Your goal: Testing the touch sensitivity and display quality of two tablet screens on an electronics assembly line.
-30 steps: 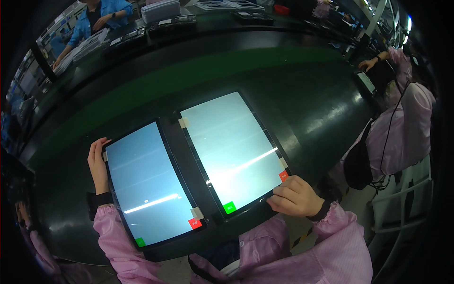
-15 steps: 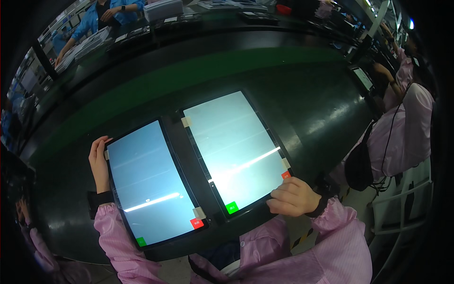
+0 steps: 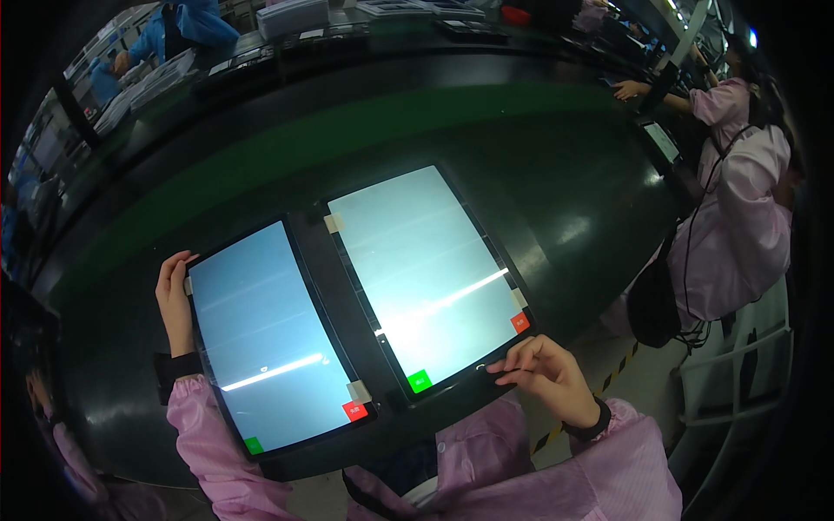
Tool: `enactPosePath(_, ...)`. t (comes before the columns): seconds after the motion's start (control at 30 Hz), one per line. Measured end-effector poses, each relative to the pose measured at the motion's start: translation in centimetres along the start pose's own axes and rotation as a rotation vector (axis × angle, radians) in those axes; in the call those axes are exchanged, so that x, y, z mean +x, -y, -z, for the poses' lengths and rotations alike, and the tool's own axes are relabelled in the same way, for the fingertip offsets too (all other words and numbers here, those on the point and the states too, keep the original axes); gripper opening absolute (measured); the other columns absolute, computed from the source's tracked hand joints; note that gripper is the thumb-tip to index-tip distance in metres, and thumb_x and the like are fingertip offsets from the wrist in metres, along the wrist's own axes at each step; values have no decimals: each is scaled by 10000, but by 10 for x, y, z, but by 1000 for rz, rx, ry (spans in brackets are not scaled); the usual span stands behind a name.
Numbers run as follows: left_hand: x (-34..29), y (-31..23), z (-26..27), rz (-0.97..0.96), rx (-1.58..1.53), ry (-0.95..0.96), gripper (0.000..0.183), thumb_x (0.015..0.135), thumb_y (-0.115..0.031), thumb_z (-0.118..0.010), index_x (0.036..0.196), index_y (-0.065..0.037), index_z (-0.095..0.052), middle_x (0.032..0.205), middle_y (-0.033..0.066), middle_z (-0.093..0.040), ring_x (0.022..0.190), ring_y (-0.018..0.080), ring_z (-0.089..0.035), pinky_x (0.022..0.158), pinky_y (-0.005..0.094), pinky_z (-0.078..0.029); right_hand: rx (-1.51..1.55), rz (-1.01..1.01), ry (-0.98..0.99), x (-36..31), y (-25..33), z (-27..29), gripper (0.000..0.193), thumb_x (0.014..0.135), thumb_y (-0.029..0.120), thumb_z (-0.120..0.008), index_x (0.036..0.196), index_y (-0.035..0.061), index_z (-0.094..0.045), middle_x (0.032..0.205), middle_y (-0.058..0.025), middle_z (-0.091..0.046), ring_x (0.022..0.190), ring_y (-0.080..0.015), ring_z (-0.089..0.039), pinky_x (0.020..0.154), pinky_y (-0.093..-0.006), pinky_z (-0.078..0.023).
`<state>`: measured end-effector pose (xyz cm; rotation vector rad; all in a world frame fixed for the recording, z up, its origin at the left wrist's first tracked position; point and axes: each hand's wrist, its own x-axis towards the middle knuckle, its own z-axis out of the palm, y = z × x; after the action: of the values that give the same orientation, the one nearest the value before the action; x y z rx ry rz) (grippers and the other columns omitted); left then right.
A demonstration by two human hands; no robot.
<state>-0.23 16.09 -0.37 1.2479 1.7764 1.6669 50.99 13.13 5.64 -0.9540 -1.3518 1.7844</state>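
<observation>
Here, in the head view, the bright tablet (image 3: 434,260) lies aslant on the dark green surface (image 3: 591,174), its pale screen lit and crossed by a streak of reflected light. A green square (image 3: 420,381) shows in its near left corner and a red square (image 3: 519,322) in its near right corner. Beige tape (image 3: 334,224) sits at its far left corner, with another piece on its right edge.

Just left of the bright tablet, across a narrow gap, lies the bluish tablet (image 3: 261,321), also lit, with the same two coloured squares in its near corners.

The left hand (image 3: 176,300) is beyond the bluish tablet, on the side away from the bright tablet, with its fingers at that outer edge; I cannot tell whether its grip is clamped on the rim. The right hand (image 3: 549,378) is at the near edge of the bright tablet, toward its right corner. Its fingers are bent, with the thumb close to the index fingertip; whether this grip pinches the rim, I cannot tell.

Well to the right of the bright tablet is a co-worker in pink (image 3: 738,217); far beyond it stand a white stack (image 3: 293,17) and a red bowl (image 3: 516,16).
</observation>
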Motion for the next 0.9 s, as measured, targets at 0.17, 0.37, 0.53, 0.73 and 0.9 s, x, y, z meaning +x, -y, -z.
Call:
enactPosePath(0.17,-1,-2,-1,-8,6,0,246,979,-178,-480,1092,3,-602,1036,103,-665,959,139,-610,852,233,-452,41,28,10,0,-2,-1,157,867,-96,-487,967,25,-473,1054,-71,-511,1151,-274,-566,918,-360,-513)
enactPosePath(0.37,-1,-2,-1,1,-3,-1,245,979,-178,-480,1089,4,-602,1034,106,-664,957,141,-609,851,235,-450,30,71,2,2,-5,-3,132,878,-78,-509,963,19,-481,1057,-80,-517,1116,-241,-575,904,-338,-514)
enactPosePath(0.53,-1,-3,-2,4,-8,-8,243,978,-173,-479,1088,8,-601,1029,103,-663,953,142,-607,853,237,-447,-13,138,2,3,-4,-9,175,863,-116,-514,993,-1,-495,1080,-99,-529,1087,-201,-571,924,-308,-490)
enactPosePath(0.73,-1,0,0,-15,12,0,241,977,-161,-478,1088,14,-601,1025,102,-662,961,145,-609,856,236,-444,-67,205,-18,4,-8,-13,215,834,-161,-519,997,-20,-521,1097,-119,-537,1071,-179,-568,944,-294,-471)
enactPosePath(0.9,-2,-6,-4,-9,11,-6,241,977,-158,-478,1087,18,-601,1027,107,-661,970,146,-609,853,236,-446,-119,254,-58,5,-9,-16,214,819,-162,-544,986,-28,-545,1099,-120,-535,1066,-188,-578,933,-296,-486)
